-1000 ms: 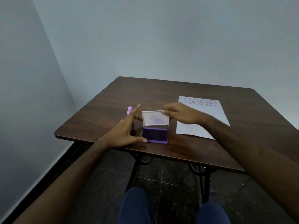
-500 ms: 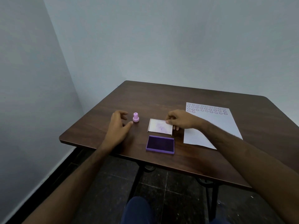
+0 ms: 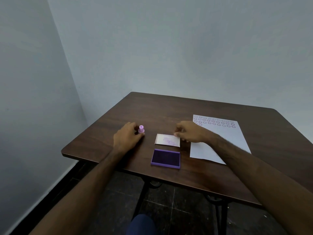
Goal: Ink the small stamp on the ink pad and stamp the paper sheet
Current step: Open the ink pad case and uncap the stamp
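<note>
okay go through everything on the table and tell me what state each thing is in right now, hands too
Ink pad: open, purple surface exposed.
Lid: off, lying flat behind the pad, inside up, ink-smeared.
Small stamp: upright, on the table.
Paper sheet: flat, rows of stamps along its far edge.
Left hand: closing around the stamp, not lifting.
Right hand: fingers at the lid's corner.

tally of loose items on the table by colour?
Purple/pink: 2 – small stamp, ink pad
White: 2 – lid, paper sheet
Total: 4
</note>
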Action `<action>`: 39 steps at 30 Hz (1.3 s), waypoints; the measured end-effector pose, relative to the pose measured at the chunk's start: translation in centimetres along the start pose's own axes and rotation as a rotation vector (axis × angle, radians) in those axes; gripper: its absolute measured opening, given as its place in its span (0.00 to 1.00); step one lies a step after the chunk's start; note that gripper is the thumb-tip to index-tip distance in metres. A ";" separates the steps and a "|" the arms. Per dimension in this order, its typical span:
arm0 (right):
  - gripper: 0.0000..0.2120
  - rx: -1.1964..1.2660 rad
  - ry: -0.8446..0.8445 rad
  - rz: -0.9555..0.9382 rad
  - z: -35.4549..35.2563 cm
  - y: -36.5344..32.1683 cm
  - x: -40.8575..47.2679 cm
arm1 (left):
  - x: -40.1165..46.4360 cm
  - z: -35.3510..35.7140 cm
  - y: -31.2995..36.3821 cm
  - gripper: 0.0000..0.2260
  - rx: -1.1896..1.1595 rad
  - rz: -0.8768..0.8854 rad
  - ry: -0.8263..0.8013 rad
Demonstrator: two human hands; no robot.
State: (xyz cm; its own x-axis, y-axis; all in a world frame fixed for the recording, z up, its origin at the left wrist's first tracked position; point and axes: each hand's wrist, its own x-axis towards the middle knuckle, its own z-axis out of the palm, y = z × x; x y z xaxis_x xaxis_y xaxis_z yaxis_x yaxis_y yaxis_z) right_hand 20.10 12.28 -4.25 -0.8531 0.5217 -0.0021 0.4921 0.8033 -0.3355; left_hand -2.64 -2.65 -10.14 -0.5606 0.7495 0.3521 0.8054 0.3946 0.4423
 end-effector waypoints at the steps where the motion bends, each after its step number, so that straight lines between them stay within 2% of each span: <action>1: 0.12 0.000 0.029 -0.012 0.0 0.0 -0.1 | -0.2 -0.1 0.2 0.20 -0.046 0.005 0.019; 3: 0.10 0.072 0.128 -0.046 -0.2 -0.3 -0.4 | -0.6 -0.3 0.8 0.18 -0.143 0.045 0.046; 6: 0.09 0.359 0.249 -0.062 -0.4 -1.5 -1.4 | -1.1 -0.5 2.6 0.14 -0.259 0.159 0.081; 9: 0.14 0.651 0.230 -0.100 -0.3 -2.8 -2.6 | -1.6 -0.6 4.7 0.14 -0.365 0.321 0.136; 11: 0.18 0.725 0.232 -0.107 0.0 -3.4 -3.1 | -1.9 -0.5 6.0 0.14 -0.391 0.387 0.145; 17: 0.11 0.804 0.363 -0.106 1.1 -2.9 -3.0 | -2.2 -0.3 7.9 0.12 -0.401 0.395 0.171; 24: 0.08 0.822 0.345 -0.094 1.6 -2.1 -2.8 | -2.3 -0.7 7.3 0.16 -0.398 0.364 0.167; 28: 0.08 0.816 0.330 -0.098 1.8 -2.4 -2.6 | -2.3 -0.7 6.8 0.16 -0.456 0.345 0.103; 39: 0.05 0.848 0.318 -0.120 1.9 -2.4 -2.2 | -2.2 -0.9 6.4 0.13 -0.448 0.334 0.057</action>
State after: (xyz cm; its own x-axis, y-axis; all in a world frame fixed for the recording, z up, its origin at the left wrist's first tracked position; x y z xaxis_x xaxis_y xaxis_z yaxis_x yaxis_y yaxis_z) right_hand 20.50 8.66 -5.24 -0.7407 0.6036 0.2950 0.0034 0.4424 -0.8968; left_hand 3.56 -2.30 -7.37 -0.3080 0.7605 0.5716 0.7875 -0.1333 0.6017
